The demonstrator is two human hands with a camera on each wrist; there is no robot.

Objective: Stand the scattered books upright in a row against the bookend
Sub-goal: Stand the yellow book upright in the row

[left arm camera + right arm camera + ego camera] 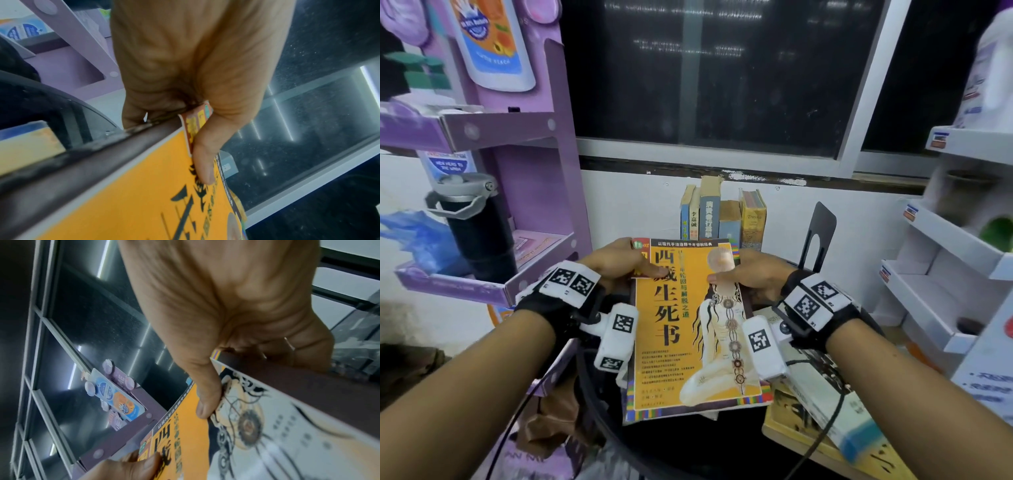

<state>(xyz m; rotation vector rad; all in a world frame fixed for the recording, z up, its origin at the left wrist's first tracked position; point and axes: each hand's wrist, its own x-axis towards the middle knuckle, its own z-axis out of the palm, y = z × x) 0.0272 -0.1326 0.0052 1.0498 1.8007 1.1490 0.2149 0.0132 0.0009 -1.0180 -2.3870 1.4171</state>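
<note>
Both hands hold one orange book (688,329) face up above the round black bench (599,404). The left hand (616,265) grips its upper left corner with the thumb (203,164) pressed on the cover and the fingers underneath; the right hand (753,277) grips the upper right edge the same way, thumb (207,400) on top. The book's near end overhangs other loose books (822,421) lying flat at the lower right of the bench.

Behind the held book a row of upright books (722,214) stands against the white wall (637,209), with the black metal bookend (820,233) just to their right; a narrow gap shows between the last book and the bookend's upright plate. A purple display rack (530,164) crowds the left side, with a black flask (479,229) on its lower shelf, and a white rack (955,260) closes in the right. A dark window (705,75) fills the wall above.

The lower parts of the upright books are hidden by the held book, and the fingers beneath it cannot be seen in the head view.
</note>
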